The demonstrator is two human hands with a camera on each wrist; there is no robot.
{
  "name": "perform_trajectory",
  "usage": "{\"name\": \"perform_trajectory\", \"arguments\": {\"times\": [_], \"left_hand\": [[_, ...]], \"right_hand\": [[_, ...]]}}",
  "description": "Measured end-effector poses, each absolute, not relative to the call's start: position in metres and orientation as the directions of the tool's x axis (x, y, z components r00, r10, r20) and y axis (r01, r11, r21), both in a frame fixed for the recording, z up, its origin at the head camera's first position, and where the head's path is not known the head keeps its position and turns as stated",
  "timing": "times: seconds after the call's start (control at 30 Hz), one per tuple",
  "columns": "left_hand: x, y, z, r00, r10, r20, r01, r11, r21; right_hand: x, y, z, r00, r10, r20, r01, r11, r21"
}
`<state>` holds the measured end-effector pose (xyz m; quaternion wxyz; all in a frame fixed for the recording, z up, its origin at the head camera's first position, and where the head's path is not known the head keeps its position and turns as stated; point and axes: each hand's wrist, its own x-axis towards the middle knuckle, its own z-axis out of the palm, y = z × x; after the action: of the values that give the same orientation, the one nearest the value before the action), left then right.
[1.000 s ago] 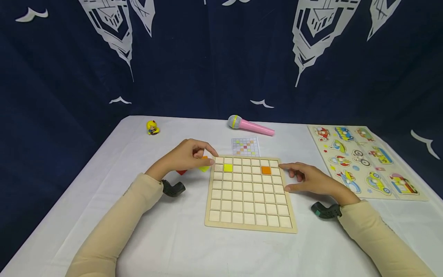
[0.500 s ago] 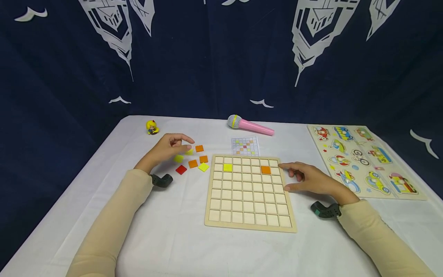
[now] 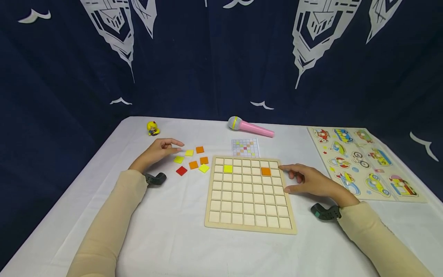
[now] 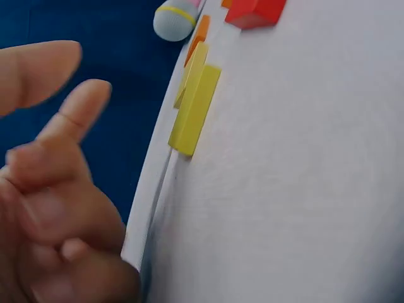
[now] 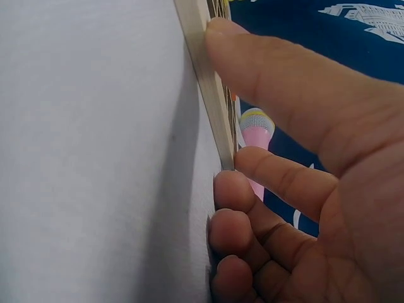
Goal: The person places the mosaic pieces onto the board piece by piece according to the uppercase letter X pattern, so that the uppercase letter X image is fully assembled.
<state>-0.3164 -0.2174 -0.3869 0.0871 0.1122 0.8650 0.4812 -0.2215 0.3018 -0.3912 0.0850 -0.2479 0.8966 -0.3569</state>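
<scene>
A wooden grid board (image 3: 250,227) lies in the middle of the white table, with a yellow tile (image 3: 227,168) and an orange tile (image 3: 265,171) in its second row. Left of it lie several loose tiles: yellow (image 3: 179,159), orange (image 3: 193,164) and a red tile (image 3: 181,171). My left hand (image 3: 178,147) hovers just left of them with relaxed fingers and holds nothing. In the left wrist view the fingers (image 4: 69,107) are apart from a yellow tile (image 4: 194,110). My right hand (image 3: 284,177) rests against the board's right edge; its fingertips (image 5: 218,35) touch the board edge (image 5: 211,107).
A pink toy microphone (image 3: 250,127) and a small pattern card (image 3: 245,147) lie behind the board. A yellow figurine (image 3: 152,128) stands at the back left. A vehicle puzzle board (image 3: 363,161) lies at the right. A dark blue curtain hangs behind the table.
My left hand has drawn back from the board's top-left corner to the left, uncovering the loose tiles. The right hand has stayed at the board's edge.
</scene>
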Motion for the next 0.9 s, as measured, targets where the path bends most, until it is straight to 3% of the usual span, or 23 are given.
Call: {"name": "perform_trajectory", "arguments": {"times": [0.23,0.47,0.9], "left_hand": [[-0.318,-0.224,-0.393,-0.943,0.313,-0.116,0.09,0.575,0.813],[-0.319,-0.229,-0.391,-0.913,0.374,-0.163,0.071,0.538,0.84],[-0.322,-0.234,-0.39,-0.904,0.388,-0.177,0.114,0.619,0.777]], "right_hand": [[-0.22,0.302,-0.391,-0.861,-0.508,0.024,-0.383,0.617,-0.687],[-0.221,0.302,-0.391,-0.862,-0.506,0.031,-0.387,0.618,-0.684],[-0.22,0.301,-0.39,-0.857,-0.514,0.036,-0.394,0.61,-0.688]]}}
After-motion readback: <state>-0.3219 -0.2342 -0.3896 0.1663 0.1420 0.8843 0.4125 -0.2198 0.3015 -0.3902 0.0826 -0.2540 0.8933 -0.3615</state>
